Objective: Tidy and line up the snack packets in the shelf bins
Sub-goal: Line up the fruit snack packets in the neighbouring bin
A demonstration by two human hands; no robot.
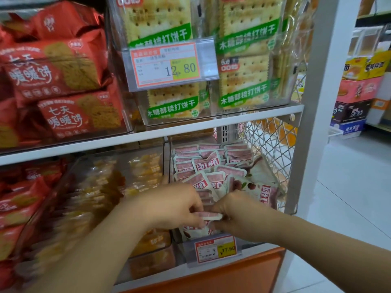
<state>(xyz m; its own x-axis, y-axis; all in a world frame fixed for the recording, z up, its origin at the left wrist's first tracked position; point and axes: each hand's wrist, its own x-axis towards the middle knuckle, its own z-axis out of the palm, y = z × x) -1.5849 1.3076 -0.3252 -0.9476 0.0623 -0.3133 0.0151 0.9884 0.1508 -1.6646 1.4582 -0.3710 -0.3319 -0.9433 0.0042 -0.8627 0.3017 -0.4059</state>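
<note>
We had our left hand (175, 205) and right hand (237, 212) both pinched on 1 pink-and-white packet (211, 216) at the front of the lower right bin (273, 166), over the other pink packets (203, 163). Its yellow price tag (215, 249) read 17.60. Above, the cracker bin's tag (167, 65) read 12.80, and the red biscuit packs (57, 68) read 七天暖暖饼.
</note>
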